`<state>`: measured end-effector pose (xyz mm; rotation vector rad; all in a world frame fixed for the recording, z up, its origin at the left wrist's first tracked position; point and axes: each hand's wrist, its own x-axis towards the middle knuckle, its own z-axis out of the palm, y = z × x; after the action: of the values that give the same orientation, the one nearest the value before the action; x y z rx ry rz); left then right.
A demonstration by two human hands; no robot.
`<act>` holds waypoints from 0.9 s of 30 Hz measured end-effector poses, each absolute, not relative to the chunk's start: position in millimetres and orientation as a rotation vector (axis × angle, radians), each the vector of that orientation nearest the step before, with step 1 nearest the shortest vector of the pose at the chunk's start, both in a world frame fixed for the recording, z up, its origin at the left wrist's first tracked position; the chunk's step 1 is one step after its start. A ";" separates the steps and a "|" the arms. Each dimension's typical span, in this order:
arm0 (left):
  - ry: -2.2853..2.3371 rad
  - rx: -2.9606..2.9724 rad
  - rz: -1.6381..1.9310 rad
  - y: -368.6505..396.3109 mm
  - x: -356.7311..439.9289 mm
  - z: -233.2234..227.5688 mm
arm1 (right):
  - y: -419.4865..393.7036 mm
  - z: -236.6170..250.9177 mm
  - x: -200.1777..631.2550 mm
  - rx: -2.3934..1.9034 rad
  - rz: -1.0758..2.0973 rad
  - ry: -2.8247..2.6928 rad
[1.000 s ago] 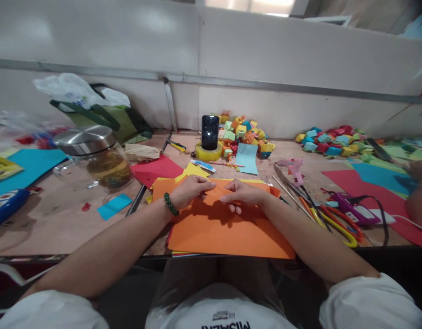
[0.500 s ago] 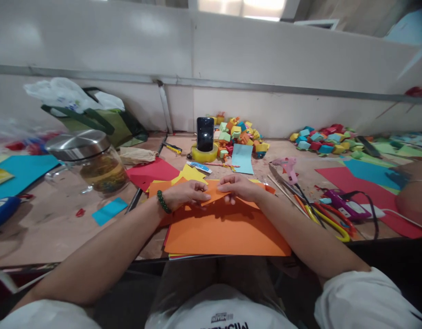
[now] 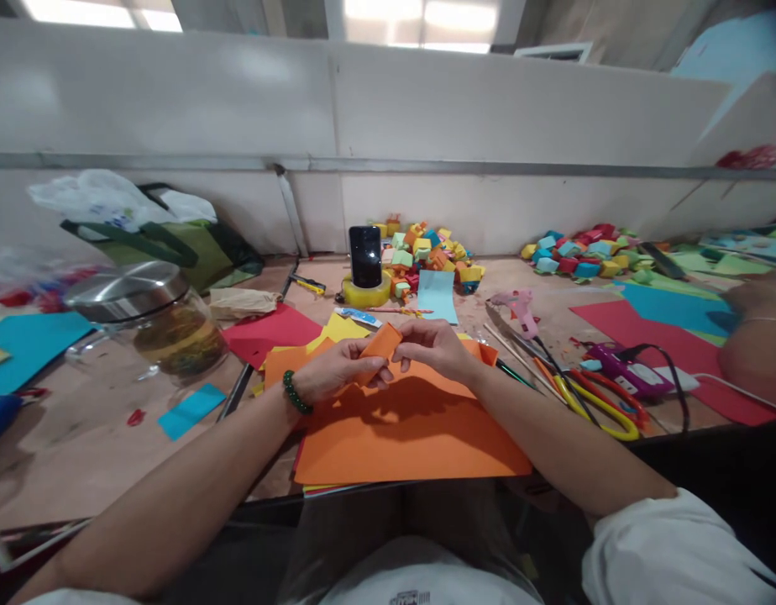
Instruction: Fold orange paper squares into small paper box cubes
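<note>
A small folded orange paper piece (image 3: 381, 342) is held up between both hands, just above a large orange sheet (image 3: 413, 428) that lies on a stack of coloured paper at the table's front edge. My left hand (image 3: 334, 370), with a green bead bracelet at the wrist, pinches its lower left side. My right hand (image 3: 435, 346) grips its right end. The piece is lifted off the sheet and tilted up to the right.
A glass jar with a metal lid (image 3: 152, 315) stands left. A phone (image 3: 364, 255) leans on a yellow tape roll. Piles of small paper cubes (image 3: 432, 250) lie behind. Glue guns (image 3: 520, 304), scissors (image 3: 599, 403) and sticks lie right. Another person's arm (image 3: 753, 332) is at far right.
The small orange piece, pressed flat on the sheet a second ago, has been lifted off it and now sits raised between both hands. The camera tilted slightly.
</note>
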<state>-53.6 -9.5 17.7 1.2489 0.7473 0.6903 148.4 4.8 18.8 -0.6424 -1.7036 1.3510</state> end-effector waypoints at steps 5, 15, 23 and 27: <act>0.804 1.333 0.717 -7.7 -52.5 13.1 | 3.5 17.6 145.5 -0.714 1.292 -1.673; 0.839 1.445 0.845 -9.0 -46.0 9.4 | 1.5 11.3 144.7 -0.793 1.142 -1.605; 0.840 1.460 0.816 -7.9 -46.7 5.3 | -2.4 8.9 141.6 -0.783 0.800 -1.790; 0.851 1.507 0.775 -7.6 -47.9 6.4 | -5.1 8.1 141.6 -0.806 0.587 -1.871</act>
<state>-47.9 -7.6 6.4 1.5069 0.8507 0.7748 141.6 -5.1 8.1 -0.8061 -1.8711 0.5866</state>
